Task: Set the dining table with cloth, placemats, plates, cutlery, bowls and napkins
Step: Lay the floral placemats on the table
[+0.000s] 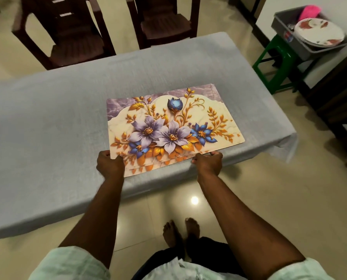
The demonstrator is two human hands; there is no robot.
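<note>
Cloth (57, 110) already spread over the table (285, 146), hanging past the right end. Placemats (172, 126) lie as a stack near the table's near edge, right of centre; stepped edges at the front suggest several mats, count unclear.

Left hand (110, 164) grips the stack's near-left corner, fingers curled under, thumb side on top. Right hand (208, 161) grips the near edge further right, fingers curled round it. Both closed on the mats, nothing else held. The stack sits just ahead of both hands, its near edge between them and a little raised; far edge seems flat on the cloth.

Step in hand, by my reading: dealing the mats out to the places. To do it well:
- peel off the top mat only, thumb sliding it from the rest
- keep the others pinned so the cloth does not drag or wrinkle
- set each mat square to the table edge, in front of a chair (71, 37)
- lift, not slide, across the cloth

Plates (320, 34) wait in a grey tub (310, 51) on a green stool (273, 63), well apart to the right, with something pink behind; tub contents otherwise hard to make out
</note>
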